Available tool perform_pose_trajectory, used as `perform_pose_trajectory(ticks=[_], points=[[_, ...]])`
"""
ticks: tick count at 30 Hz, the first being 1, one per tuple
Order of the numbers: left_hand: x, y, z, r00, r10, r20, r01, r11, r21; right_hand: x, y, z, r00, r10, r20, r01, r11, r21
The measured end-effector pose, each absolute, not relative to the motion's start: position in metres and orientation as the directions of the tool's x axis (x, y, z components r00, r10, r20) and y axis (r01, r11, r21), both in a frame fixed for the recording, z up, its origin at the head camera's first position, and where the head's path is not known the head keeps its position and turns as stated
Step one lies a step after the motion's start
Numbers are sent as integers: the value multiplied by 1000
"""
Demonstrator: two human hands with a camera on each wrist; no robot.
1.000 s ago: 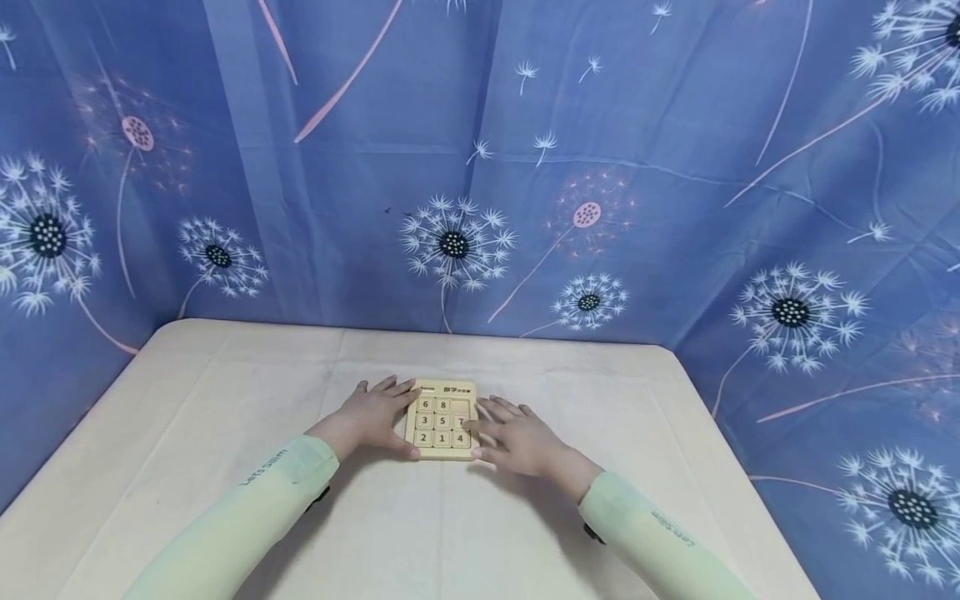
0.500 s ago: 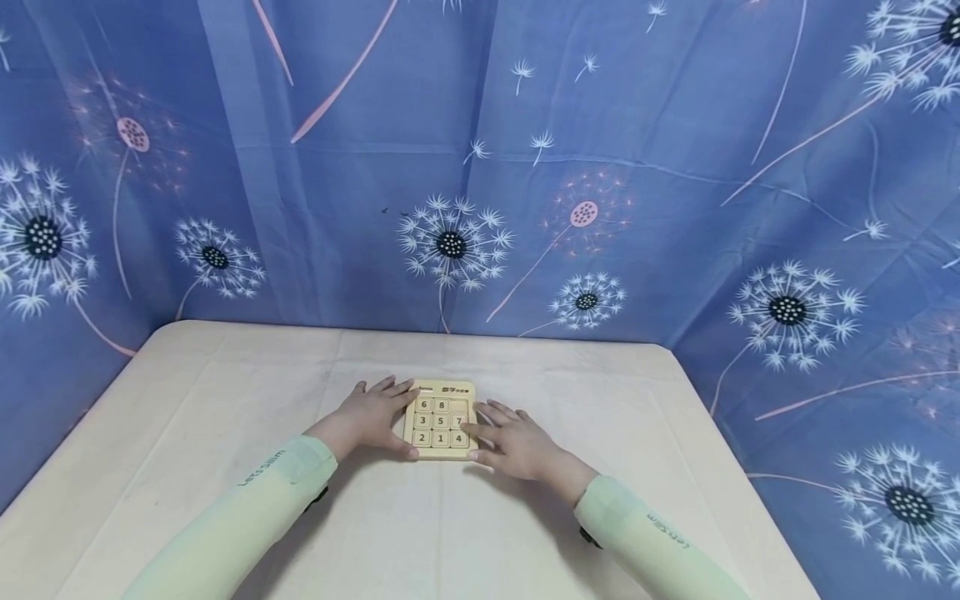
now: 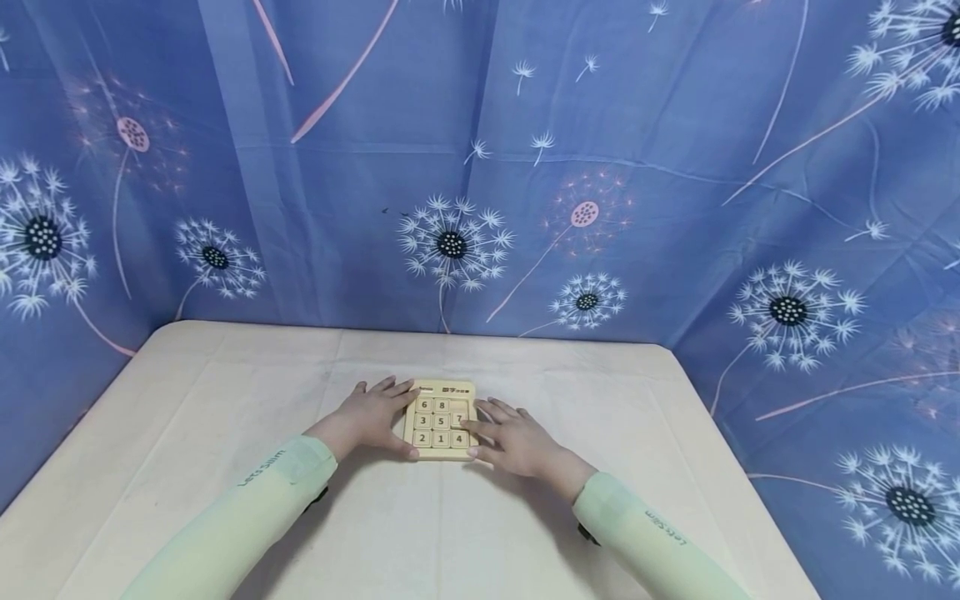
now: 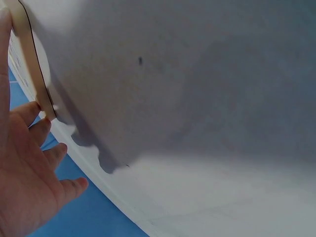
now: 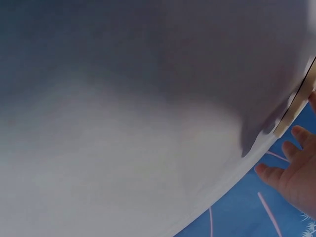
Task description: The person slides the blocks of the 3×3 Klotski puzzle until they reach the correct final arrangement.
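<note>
A pale yellow number puzzle board (image 3: pixel 443 456) lies flat on the table, with rows reading 6, 8 and a gap, then 3, 5, 7, then 2, 1, 4. My left hand (image 3: pixel 369 417) grips its left side, fingertips near the upper corner and thumb at the lower one. My right hand (image 3: pixel 521 442) lies at the right side; a fingertip touches tile 7 (image 3: pixel 458 418) and the thumb rests by the lower right corner. Both wrist views catch only the board's edge (image 4: pixel 35 64), (image 5: pixel 297 102) beside spread fingers.
A pale cloth covers the table (image 3: pixel 360 533), whose far edge meets a blue curtain (image 3: pixel 337 250) printed with dandelions. The curtain also stands along the left and right sides. Shadows of the hands and arms fall on the cloth.
Tile 7 has shifted slightly upward towards the gap in the top row, with the right fingertip on it. The left hand has kept its hold on the board.
</note>
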State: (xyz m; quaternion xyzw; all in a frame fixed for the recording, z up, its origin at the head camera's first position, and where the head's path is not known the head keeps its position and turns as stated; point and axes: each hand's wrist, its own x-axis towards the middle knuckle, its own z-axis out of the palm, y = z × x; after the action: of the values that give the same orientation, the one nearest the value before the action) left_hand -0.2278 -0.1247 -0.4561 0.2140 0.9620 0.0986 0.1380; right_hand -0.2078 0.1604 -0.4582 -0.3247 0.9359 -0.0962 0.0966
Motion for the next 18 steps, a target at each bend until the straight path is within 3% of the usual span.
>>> perform_pose_trajectory(ticks=[18], points=[[-229,-125,-458,-874,442,-203,390,886,250,-213,158,-458,-786,-606,-119,-572,787,-229]])
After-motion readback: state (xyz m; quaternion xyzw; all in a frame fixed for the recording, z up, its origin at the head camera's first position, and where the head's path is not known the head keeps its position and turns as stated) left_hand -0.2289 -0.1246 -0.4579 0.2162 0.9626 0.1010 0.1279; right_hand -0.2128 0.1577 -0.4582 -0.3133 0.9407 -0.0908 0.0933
